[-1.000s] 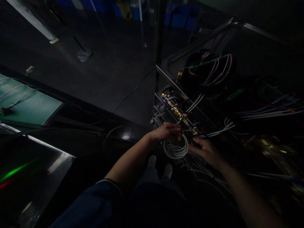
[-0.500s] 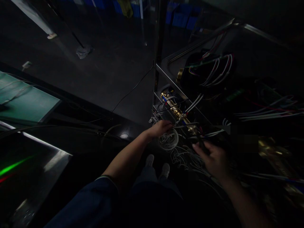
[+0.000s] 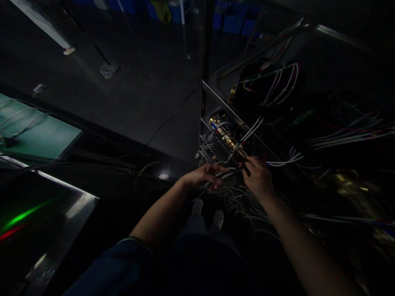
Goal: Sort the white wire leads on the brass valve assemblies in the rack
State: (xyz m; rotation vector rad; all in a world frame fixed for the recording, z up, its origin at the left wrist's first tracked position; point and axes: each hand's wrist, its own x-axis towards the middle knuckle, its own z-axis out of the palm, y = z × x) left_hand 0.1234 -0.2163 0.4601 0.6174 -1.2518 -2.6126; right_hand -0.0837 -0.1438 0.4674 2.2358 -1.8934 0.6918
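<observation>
My left hand (image 3: 205, 176) is closed around thin cables (image 3: 227, 174), thumb and fingers pinching them beside the metal rack. Close to its right, my right hand (image 3: 258, 176) reaches in with its fingers bent round a dark tool (image 3: 247, 168), whose kind I cannot make out in the gloom. The tool's end meets the cables between my hands. Just beyond the right fingertips lies a brass valve body (image 3: 228, 140) with blue and red parts and white wires. Below my hands hangs a tangle of pale wires (image 3: 239, 200).
A metal rack edge (image 3: 222, 93) runs beside the brass body. Behind it sits a black round housing (image 3: 251, 88) with wires. More brass fittings (image 3: 354, 185) lie at right. A green-topped bench (image 3: 37, 127) stands at left. A person's leg (image 3: 46, 28) and blue bins (image 3: 233, 24) appear beyond.
My right hand has moved left and up, from beside the wires to close by my left hand and the brass body. My left hand has turned and dropped slightly.
</observation>
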